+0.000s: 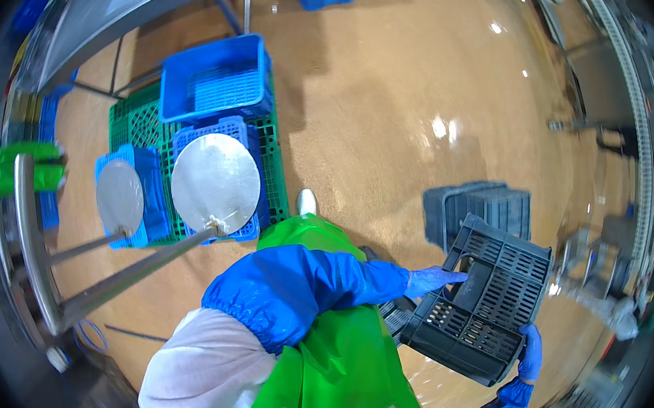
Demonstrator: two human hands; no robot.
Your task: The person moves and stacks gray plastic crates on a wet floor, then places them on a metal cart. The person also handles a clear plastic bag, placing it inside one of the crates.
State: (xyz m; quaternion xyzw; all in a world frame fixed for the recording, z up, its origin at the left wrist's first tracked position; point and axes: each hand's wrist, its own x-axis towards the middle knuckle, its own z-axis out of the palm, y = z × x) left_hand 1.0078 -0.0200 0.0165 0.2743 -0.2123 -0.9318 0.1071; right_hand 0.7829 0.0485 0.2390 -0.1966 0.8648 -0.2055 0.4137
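Off to my right, a black slatted plastic crate [473, 347] is held tilted between my two blue-gloved hands. My left hand [430, 280] grips the crate's side wall nearest my body, with its index finger stretched along the wall. At the crate's opposite lower corner, my right hand [530, 353] has its fingers wrapped round the rim. Just beyond it, grey-black crates [485, 208] stand on the wet floor. Part of another dark crate [395, 317] shows between my green apron and the held crate.
To my left, a green pallet [137, 116] bears blue crates [215, 89]. Two round metal discs [215, 185] on poles overhang them. A steel rail [36, 248] stands nearer. Another person [24, 168] is at far left. Machinery [603, 91] lines the right.
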